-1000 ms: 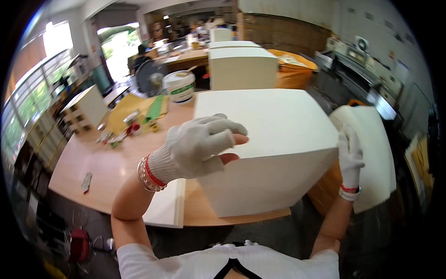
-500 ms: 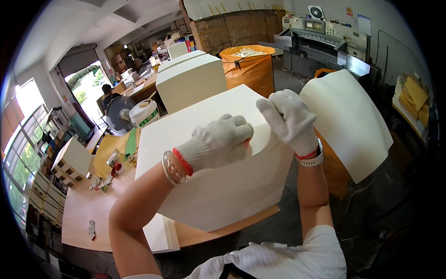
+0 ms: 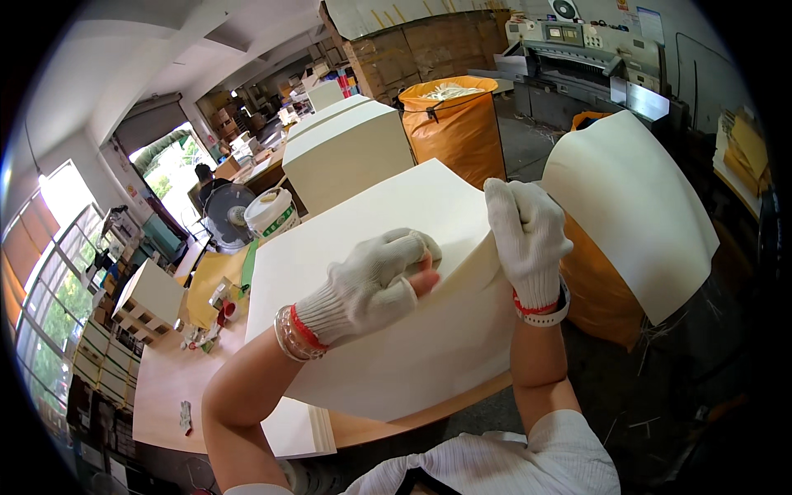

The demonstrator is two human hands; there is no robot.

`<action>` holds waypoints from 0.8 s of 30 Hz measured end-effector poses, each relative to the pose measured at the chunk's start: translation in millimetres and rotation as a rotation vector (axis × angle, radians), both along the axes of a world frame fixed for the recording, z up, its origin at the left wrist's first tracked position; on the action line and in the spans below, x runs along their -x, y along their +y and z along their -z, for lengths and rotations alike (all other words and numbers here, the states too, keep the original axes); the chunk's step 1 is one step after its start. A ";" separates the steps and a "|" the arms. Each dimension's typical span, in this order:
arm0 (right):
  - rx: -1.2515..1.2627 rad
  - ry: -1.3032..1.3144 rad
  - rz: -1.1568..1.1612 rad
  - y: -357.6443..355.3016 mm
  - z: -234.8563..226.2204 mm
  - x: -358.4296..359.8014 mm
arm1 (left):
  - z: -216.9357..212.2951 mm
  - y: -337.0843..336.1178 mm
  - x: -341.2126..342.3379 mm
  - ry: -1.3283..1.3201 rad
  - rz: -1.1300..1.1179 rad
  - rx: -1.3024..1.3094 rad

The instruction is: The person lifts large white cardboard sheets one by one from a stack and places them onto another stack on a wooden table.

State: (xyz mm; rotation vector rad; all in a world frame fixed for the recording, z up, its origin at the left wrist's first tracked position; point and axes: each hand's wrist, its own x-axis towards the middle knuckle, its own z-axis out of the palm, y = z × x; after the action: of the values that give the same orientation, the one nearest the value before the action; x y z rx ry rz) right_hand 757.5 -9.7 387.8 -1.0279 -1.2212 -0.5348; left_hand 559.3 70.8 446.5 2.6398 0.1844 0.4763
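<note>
Left hand [image 3: 371,285]: gloved in white knit, back facing up, fingers bent inward, bare fingertips [image 3: 426,284] projecting from the glove toward the right. Left wrist [image 3: 295,332]: red cuff edge, clear bracelets directly below it. Left forearm [image 3: 256,371]: diagonal, elbow bent near the tabletop [image 3: 177,384]'s near edge. Right hand [image 3: 528,239]: gloved likewise, closed into a fist, knuckles uppermost, apart from the left hand. Right wrist [image 3: 540,309]: red cuff edge, white watch strap. Right forearm [image 3: 538,355]: nearly vertical, beside the right end of the tabletop's near edge. Right upper arm: white short sleeve [image 3: 569,445].
</note>
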 end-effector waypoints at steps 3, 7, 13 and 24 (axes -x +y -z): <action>0.008 0.011 -0.008 -0.5 -0.2 -0.3 | -1.2 -4.5 -0.5 -0.011 -0.006 -0.069; 0.004 0.043 -0.044 -0.4 0.5 -2.1 | -1.6 -1.9 0.4 -0.010 -0.022 -0.121; 0.004 -0.024 -0.052 -0.8 4.0 -3.6 | 6.2 -8.7 1.3 -0.107 -0.117 -0.098; -0.189 -0.403 0.188 8.0 15.1 -16.6 | 8.2 -1.7 -0.7 -0.129 0.021 -0.137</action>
State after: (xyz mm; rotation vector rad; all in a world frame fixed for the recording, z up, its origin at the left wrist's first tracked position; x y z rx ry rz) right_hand 774.1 -1.7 372.7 -0.9029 -1.4001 -1.0216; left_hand 560.0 69.1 438.3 2.7285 0.0863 0.6720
